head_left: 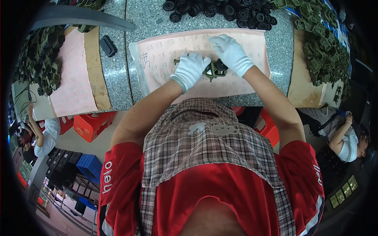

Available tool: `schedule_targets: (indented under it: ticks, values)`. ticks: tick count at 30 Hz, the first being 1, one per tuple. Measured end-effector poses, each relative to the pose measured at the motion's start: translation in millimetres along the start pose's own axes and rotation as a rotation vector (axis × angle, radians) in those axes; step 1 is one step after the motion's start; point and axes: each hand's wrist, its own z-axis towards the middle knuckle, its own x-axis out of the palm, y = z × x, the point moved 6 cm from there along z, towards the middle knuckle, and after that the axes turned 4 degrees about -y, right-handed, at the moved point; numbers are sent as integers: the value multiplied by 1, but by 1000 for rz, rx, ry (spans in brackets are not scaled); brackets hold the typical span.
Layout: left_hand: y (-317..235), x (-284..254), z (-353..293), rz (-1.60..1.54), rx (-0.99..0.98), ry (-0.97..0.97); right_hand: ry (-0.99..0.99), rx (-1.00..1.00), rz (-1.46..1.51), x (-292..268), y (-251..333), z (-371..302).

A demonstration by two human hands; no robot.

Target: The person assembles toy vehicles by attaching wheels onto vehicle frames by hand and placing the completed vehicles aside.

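My left hand, in a white glove, is closed on an olive-green plastic chassis that looks like part of a toy vehicle. Part of the chassis is hidden under the palm, and a thin green end sticks out to the left. A black wheel sits at its right side. Above and to the right of it, my right hand, also gloved, is raised with loosely bent fingers and nothing visible in them. Beneath both hands lies a pink sheet on the speckled stone table.
Many black wheels are heaped at the table's far edge. Piles of green plastic parts rise at the right and left. A black block lies left of the sheet. A grey curved bar crosses the far left. Other people sit at both sides.
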Motion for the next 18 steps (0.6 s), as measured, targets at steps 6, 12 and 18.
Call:
schedule_targets:
  ticks: [6,12,18]
  values:
    - [1,-1,4,-15,21,-114,-101,-39,73,34,6,-2]
    - [3,0,4,-4,18,-111,-196,343,21,52,-16,-14]
    - [0,4,1,11,22,-51,-189,-66,-89,34,10,-9]
